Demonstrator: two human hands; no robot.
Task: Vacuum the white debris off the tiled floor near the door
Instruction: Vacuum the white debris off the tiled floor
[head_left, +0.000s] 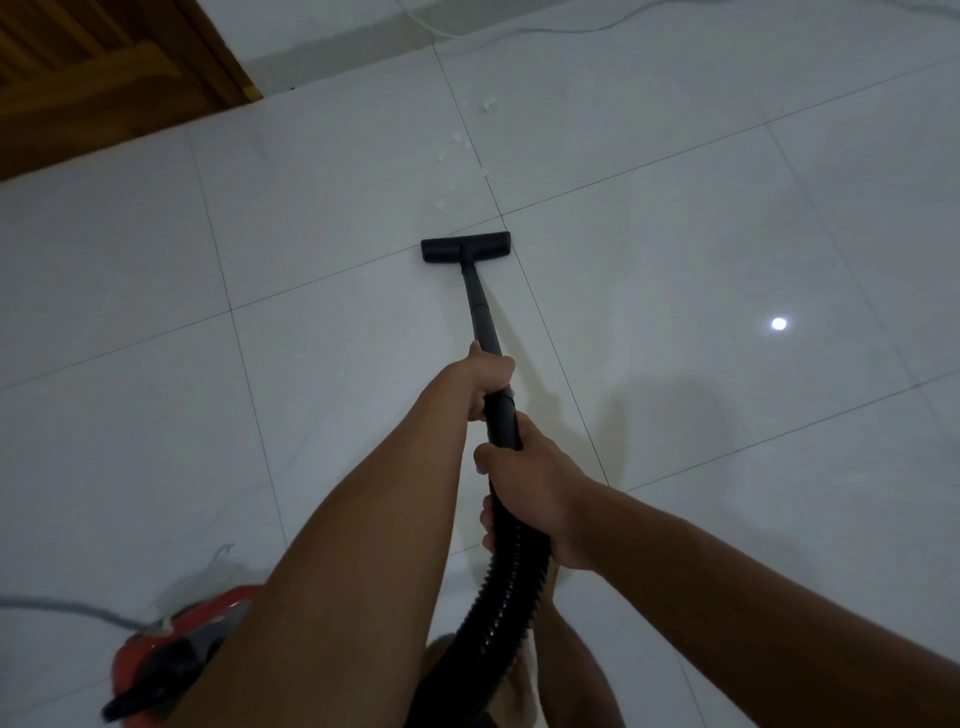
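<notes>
A black vacuum wand (480, 306) runs from my hands down to a flat black floor nozzle (466, 248) resting on the white tiled floor (322, 171). My left hand (488, 379) grips the wand higher up. My right hand (524, 488) grips it just behind, where the ribbed black hose (506, 587) begins. White debris (457, 148) lies scattered in small bits beyond the nozzle, trailing toward the wall; the nearest bit (440, 204) is a short way in front of the nozzle. The brown wooden door (98, 73) is at the top left.
The red vacuum body (176, 649) sits on the floor at my lower left, with a grey cord (67, 608) leading off left. A thin white cable (519, 28) runs along the base of the far wall. A ceiling light reflects on the tiles (778, 323) to the right.
</notes>
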